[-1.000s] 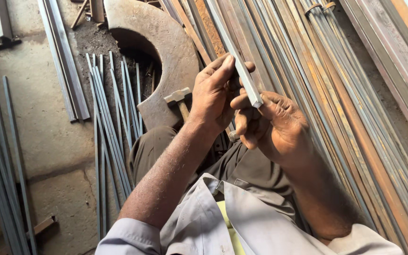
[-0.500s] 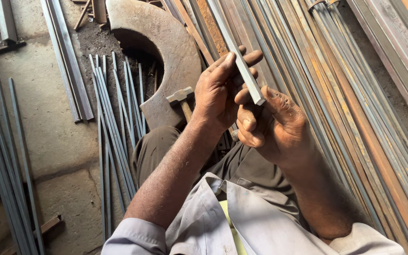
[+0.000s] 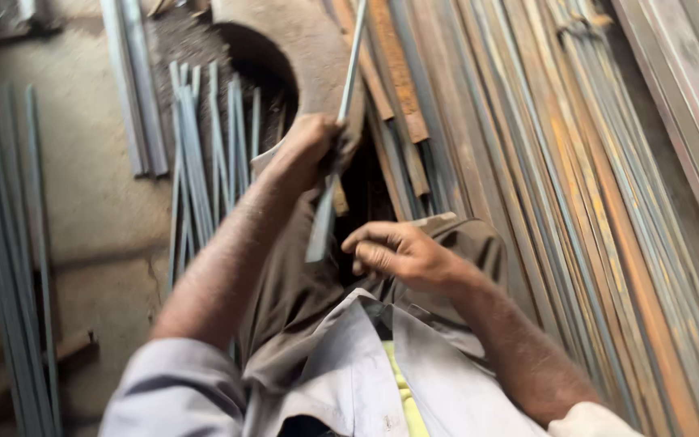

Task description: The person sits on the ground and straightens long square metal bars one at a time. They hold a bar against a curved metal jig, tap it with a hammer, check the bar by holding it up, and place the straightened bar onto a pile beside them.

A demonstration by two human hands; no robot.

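Note:
My left hand point(image 3: 307, 148) grips a long thin grey metal strip point(image 3: 348, 77) near its lower part; the strip runs up and away toward the top of the view, and its near end hangs blurred below the fist. My right hand point(image 3: 396, 255) rests lower, over my brown-trousered lap point(image 3: 301, 283), fingers curled loosely and apart from the strip, with nothing seen in it. A hammer head shows partly behind my left hand.
A bundle of thin grey rods point(image 3: 204, 154) lies on the concrete floor to the left, with more rods point(image 3: 10, 243) at the far left. Long rusty metal bars and strips point(image 3: 576, 202) fill the right side. A curved rusty metal piece point(image 3: 309, 48) lies ahead.
My right hand let go of the strip and dropped toward my lap. My left hand now holds the strip alone and has swung it more upright.

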